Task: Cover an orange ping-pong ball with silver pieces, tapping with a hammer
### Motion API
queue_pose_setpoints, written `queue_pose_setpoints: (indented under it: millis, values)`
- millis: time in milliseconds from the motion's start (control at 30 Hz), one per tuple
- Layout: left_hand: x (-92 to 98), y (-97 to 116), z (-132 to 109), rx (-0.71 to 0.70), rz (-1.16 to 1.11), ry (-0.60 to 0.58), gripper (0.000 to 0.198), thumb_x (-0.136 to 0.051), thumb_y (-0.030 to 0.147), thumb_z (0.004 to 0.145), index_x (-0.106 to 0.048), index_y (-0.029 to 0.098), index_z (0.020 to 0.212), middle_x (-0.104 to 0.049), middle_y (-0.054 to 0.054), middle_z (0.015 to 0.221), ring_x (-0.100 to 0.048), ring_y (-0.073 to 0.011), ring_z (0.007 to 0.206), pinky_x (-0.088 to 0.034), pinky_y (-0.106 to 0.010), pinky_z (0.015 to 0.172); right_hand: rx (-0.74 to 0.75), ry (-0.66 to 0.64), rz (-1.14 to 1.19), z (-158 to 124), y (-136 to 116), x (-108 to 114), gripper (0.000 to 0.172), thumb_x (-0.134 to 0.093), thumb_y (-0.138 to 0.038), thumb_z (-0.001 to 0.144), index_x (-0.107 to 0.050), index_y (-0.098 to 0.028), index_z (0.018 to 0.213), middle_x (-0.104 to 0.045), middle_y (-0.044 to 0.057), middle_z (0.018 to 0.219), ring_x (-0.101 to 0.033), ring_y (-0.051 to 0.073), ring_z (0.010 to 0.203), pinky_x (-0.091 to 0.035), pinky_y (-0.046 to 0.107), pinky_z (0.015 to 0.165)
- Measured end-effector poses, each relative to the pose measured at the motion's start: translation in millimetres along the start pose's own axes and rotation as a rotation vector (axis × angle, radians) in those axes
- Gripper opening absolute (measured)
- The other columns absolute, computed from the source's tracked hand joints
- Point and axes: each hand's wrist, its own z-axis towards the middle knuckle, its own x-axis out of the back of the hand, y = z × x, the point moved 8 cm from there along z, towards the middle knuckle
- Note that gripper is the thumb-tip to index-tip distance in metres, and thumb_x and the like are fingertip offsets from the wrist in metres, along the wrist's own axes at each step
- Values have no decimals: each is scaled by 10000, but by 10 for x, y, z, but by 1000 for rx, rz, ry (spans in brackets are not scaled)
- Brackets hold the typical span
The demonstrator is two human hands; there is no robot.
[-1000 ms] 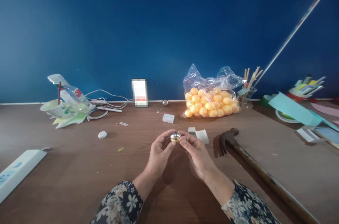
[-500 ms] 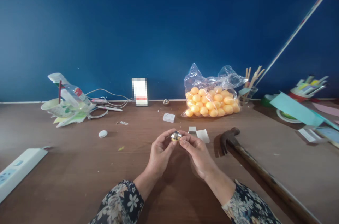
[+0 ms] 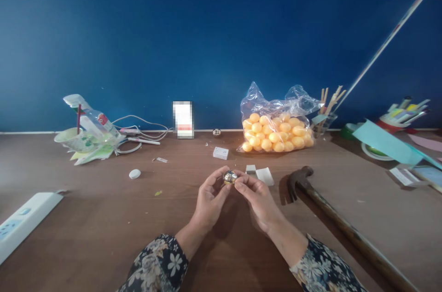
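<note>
Between my two hands, above the brown table (image 3: 103,236), is a small shiny silver dome (image 3: 229,177) with a yellowish lower edge; its exact kind I cannot make out. My left hand (image 3: 210,197) pinches it from the left with thumb and fingertips. From the right, the thumb and fingers of my right hand (image 3: 258,200) close on it too. Just beyond my right fingers lie a small grey-and-white block (image 3: 251,169) and a white piece (image 3: 265,176). Farther back sits a little white box (image 3: 220,153), and a similar shiny round piece (image 3: 216,132) stands near the wall.
A claw hammer (image 3: 338,218) lies right of my hands. Behind it stands a clear bag of yellow balls (image 3: 276,135). Pens and paper (image 3: 386,142) crowd the right side. At left are a power strip (image 3: 29,223), a white disc (image 3: 134,174) and a basket with a bottle (image 3: 74,140).
Both hands stay in nearly the same place with the shiny dome between them. The dome appears slightly tilted compared with before. The view has shifted very slightly.
</note>
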Motion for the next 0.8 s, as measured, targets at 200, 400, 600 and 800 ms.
queue_pose_setpoints:
  millis: [200, 400, 600, 800]
  values:
    - [30, -95, 20, 33, 20, 9, 394, -721, 241, 710, -642, 167, 1090, -700, -98, 1110, -647, -219, 1043, -486, -341, 951, 79, 161, -169, -11, -39, 128, 206, -720, -382, 713, -616, -204, 724, -612, -2, 769, -556, 145, 730, -460, 264, 681]
    - [60, -73, 24, 45, -10, 66, 406, -744, 264, 682, -655, 162, 1065, -716, -101, 1066, -662, -219, 1003, -488, -346, 939, 144, 148, -321, -29, -103, 113, 179, -644, -367, 786, -580, -202, 765, -570, -16, 673, -501, 117, 608, -411, 220, 545]
    - [68, -69, 24, 67, -30, 80, 417, -755, 262, 669, -661, 169, 1065, -718, -97, 1061, -659, -217, 1008, -490, -328, 923, 221, 114, -402, -39, -123, 101, 112, -614, -317, 813, -598, -208, 796, -591, -13, 717, -530, 122, 638, -446, 227, 600]
    - [75, -118, 34, 72, -57, 70, 413, -752, 262, 679, -651, 162, 1066, -721, -96, 1043, -670, -209, 972, -502, -332, 910, 180, 91, -368, -39, -95, 77, 138, -596, -346, 832, -593, -210, 806, -622, 6, 763, -577, 137, 666, -473, 241, 619]
